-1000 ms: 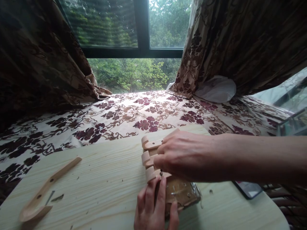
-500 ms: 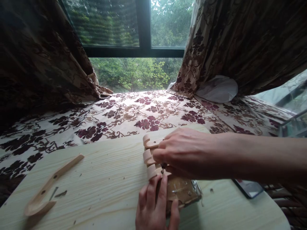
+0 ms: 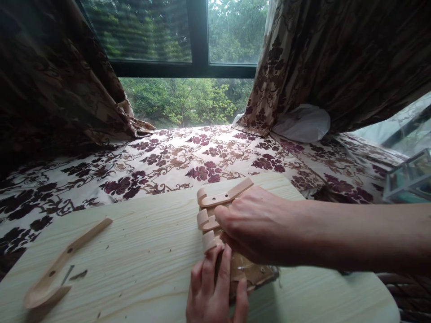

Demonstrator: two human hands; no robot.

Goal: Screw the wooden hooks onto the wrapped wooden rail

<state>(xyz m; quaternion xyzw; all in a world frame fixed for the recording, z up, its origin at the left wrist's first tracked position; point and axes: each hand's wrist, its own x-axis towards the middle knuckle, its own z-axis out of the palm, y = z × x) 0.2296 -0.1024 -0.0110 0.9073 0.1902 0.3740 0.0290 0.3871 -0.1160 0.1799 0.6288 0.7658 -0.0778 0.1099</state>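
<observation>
A brown, worn board [image 3: 249,269] lies on the table with several pale wooden hooks in a row across it. The far hook [image 3: 215,198] shows two dark holes, and a middle hook [image 3: 203,220] is partly covered. My left hand [image 3: 212,282] steadies the board's near left side, its fingertips at the curved end of the nearest hook [image 3: 209,241]. Over the hooks, my right hand [image 3: 245,224] is closed with its knuckles up. Whatever it grips is hidden beneath the fingers, close to the nearest hook.
A loose wooden hook [image 3: 60,264] lies on the left of the pale wooden table [image 3: 141,269], beside a screw [image 3: 67,275] and a small dark piece [image 3: 79,274]. Crumbs dot the tabletop. Beyond are patterned cloth [image 3: 175,166], a white bag [image 3: 305,123] and a clear box [image 3: 409,177].
My right hand has turned at the wrist and shifted slightly nearer, baring the far hook and covering the dark tip seen earlier. The left hand keeps its hold. The view has shifted slightly.
</observation>
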